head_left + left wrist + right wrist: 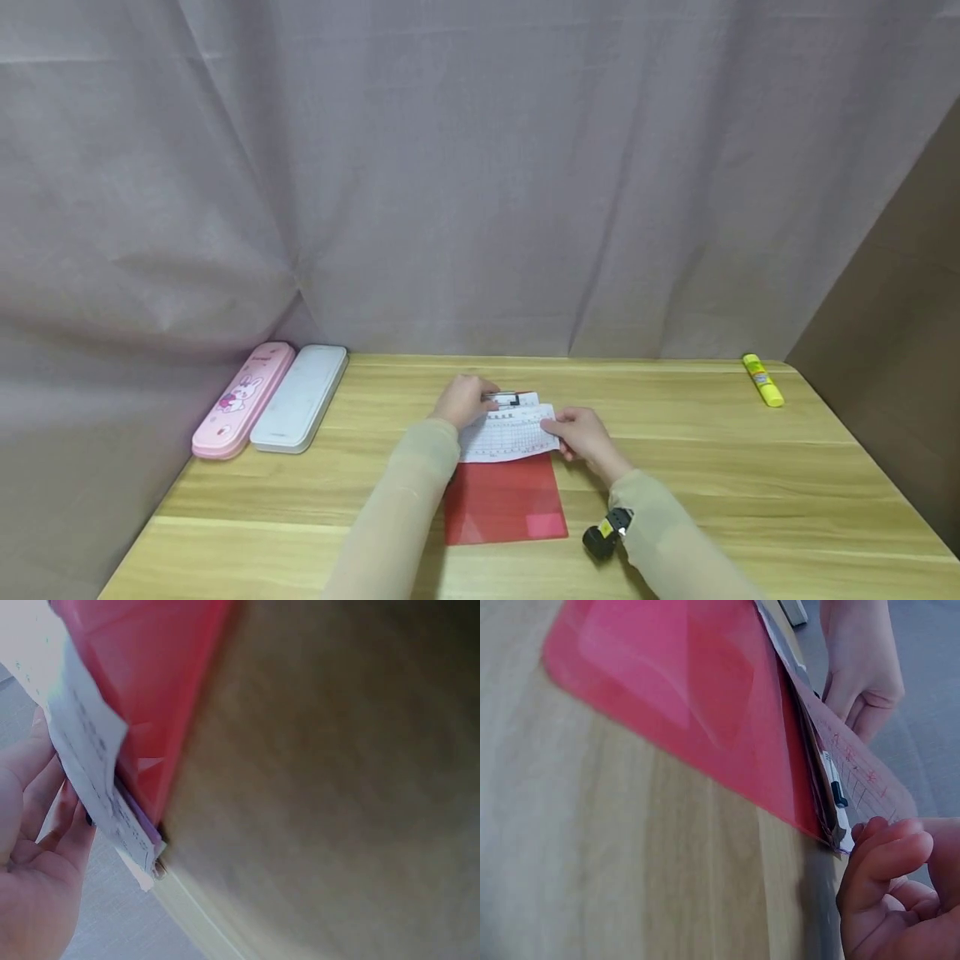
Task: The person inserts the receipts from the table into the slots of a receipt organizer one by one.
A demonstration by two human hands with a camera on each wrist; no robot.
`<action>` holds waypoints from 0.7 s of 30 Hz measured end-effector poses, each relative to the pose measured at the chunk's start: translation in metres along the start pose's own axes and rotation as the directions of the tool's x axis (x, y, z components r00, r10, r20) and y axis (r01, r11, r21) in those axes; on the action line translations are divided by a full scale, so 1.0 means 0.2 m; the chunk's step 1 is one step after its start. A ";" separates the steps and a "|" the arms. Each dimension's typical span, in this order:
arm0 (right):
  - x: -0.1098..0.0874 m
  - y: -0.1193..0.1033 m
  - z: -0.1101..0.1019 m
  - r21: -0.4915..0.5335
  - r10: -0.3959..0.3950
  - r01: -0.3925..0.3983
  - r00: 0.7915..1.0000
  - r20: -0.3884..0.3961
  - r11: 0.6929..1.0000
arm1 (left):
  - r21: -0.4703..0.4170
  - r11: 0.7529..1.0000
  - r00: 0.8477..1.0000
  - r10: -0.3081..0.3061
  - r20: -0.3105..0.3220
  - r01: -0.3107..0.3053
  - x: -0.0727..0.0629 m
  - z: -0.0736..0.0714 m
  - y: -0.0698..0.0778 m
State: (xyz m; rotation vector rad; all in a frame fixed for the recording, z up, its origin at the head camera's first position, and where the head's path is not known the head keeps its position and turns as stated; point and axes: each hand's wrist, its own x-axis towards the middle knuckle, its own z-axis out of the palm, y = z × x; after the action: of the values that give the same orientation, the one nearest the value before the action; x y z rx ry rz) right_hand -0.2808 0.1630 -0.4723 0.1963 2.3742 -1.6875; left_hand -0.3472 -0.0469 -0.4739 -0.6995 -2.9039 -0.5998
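A red file folder (506,500) lies on the table, with a metal clip (504,399) across its far end. My left hand (463,402) holds the left part of the clip between thumb and fingers. Over the folder's far half hangs a white printed sheet (504,435), its near edge bowed up. My right hand (585,435) pinches that sheet's right edge. Another printed paper shows behind it at the clip. In the right wrist view, the sheet (855,765) stands away from the folder (697,697), and the curled right fingers (889,859) are at its corner.
A pink pencil case (243,402) with a rabbit picture and a white case (300,400) lie side by side at the left. At the far right is a yellow glue stick (763,381). A grey curtain (480,183) hangs behind the wooden table (675,417).
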 end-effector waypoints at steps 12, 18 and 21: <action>0.03 0.01 0.05 0.004 0.030 -0.030 1.000 0.009 1.000 | -0.015 1.000 1.000 0.002 0.019 -0.002 0.00 0.00 0.00; 0.04 0.01 0.08 -0.013 0.007 -0.007 1.000 -0.015 1.000 | -0.019 1.000 1.000 0.011 0.012 -0.011 0.00 0.00 0.00; 0.04 0.01 0.09 -0.085 -0.015 0.012 0.999 -0.040 0.996 | 0.013 0.999 0.999 0.041 0.003 -0.041 0.01 0.00 0.00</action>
State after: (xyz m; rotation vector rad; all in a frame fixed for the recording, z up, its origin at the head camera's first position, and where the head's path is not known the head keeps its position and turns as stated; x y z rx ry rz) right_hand -0.2860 0.1468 -0.4812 0.2031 2.4760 -1.6000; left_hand -0.3483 -0.0463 -0.4740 -0.7570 -2.8856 -0.5749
